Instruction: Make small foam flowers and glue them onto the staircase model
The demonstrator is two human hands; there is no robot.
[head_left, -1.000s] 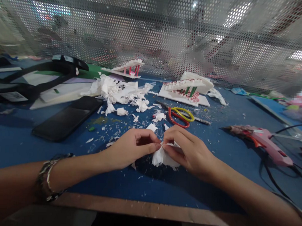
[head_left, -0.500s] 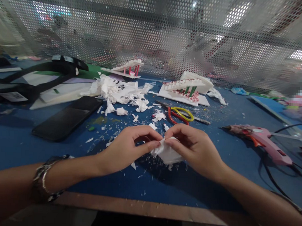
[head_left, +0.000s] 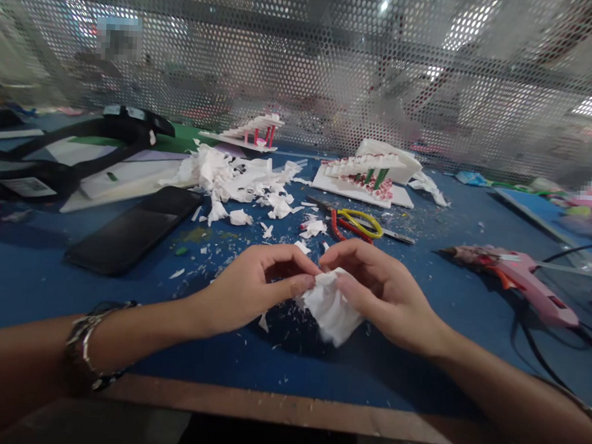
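My left hand [head_left: 256,289] and my right hand [head_left: 378,291] meet over the blue table [head_left: 29,276], both pinching a crumpled piece of white paper [head_left: 331,308]. The paper hangs down between the fingertips and below my right palm. A metal bracelet [head_left: 87,344] sits on my left wrist. Small white scraps lie on the table under and around the hands.
A heap of torn white paper [head_left: 239,177] lies behind the hands, with a black phone [head_left: 133,228] to its left. Red and yellow scissors [head_left: 357,225], a pink glue gun [head_left: 519,274] with its cable, and two white stair-like models [head_left: 367,173] [head_left: 253,132] stand before a perforated metal screen [head_left: 303,52].
The white paper has dropped lower and unfolded more beneath my right hand. Both hands stay pinched together at nearly the same spot.
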